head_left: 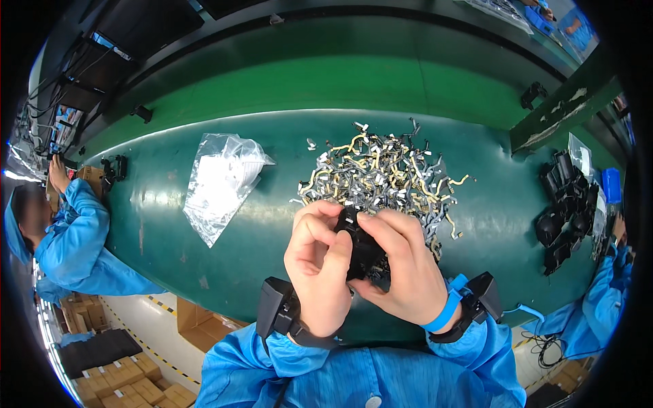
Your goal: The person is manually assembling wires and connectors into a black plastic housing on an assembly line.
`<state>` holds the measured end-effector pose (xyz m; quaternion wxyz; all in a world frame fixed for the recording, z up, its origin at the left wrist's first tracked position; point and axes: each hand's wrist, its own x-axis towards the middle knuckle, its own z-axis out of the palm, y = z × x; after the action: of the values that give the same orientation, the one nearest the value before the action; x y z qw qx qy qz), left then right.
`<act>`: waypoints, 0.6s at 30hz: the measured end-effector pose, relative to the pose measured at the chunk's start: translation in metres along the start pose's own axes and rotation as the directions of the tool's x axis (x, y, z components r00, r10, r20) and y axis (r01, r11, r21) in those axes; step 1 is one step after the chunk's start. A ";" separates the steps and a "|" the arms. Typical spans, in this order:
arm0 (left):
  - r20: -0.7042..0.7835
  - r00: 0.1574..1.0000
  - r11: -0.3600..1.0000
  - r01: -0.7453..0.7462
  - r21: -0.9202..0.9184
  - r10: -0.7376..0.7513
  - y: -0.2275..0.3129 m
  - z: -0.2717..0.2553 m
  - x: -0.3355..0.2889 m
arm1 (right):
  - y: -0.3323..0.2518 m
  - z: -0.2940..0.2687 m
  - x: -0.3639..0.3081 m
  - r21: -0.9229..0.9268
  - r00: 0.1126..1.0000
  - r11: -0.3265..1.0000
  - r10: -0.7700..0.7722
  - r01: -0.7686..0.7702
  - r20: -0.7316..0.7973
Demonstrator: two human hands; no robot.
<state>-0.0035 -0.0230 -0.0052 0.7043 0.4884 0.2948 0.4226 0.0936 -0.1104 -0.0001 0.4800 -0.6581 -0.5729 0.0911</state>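
Observation:
Between my two hands is a black plastic part [364, 253], held just in front of a heap of short cables [381, 170]. My left hand [318, 255] pinches its left side and top edge with thumb and fingers. On the other side, my right hand [401, 265] grips the part with the fingertips at its top and the thumb low down. A small light spot shows at the part's upper end; the rest of its shape is largely covered by my fingers. The cables are grey, cream and black with small white connectors, loosely tangled on the green tabletop [272, 279].
A clear plastic bag [226, 180] with white contents lies left of the cables. Black plastic parts [564, 211] are piled at the right, near a blue bin [611, 185]. Co-workers in blue sit at the left [75, 234] and right [602, 292]. A cardboard box [197, 323] stands below the table.

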 end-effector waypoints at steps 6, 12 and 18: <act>0.088 0.996 0.999 -0.008 0.041 0.005 -0.001 -0.007 0.000 | 0.002 0.000 -0.001 0.095 1.000 0.995 0.002 -0.004 0.017; 0.129 0.987 0.988 -0.110 0.109 0.096 -0.003 -0.009 -0.003 | 0.003 -0.001 0.000 0.129 1.000 0.992 -0.017 0.016 0.007; 0.151 0.974 0.974 -0.188 0.129 0.168 -0.003 -0.008 -0.007 | 0.005 -0.002 0.000 0.105 1.000 0.994 -0.019 0.020 -0.008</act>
<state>-0.0127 -0.0265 -0.0104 0.6455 0.5905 0.2292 0.4268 0.0984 -0.1107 -0.0027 0.5170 -0.6265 -0.5720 0.1142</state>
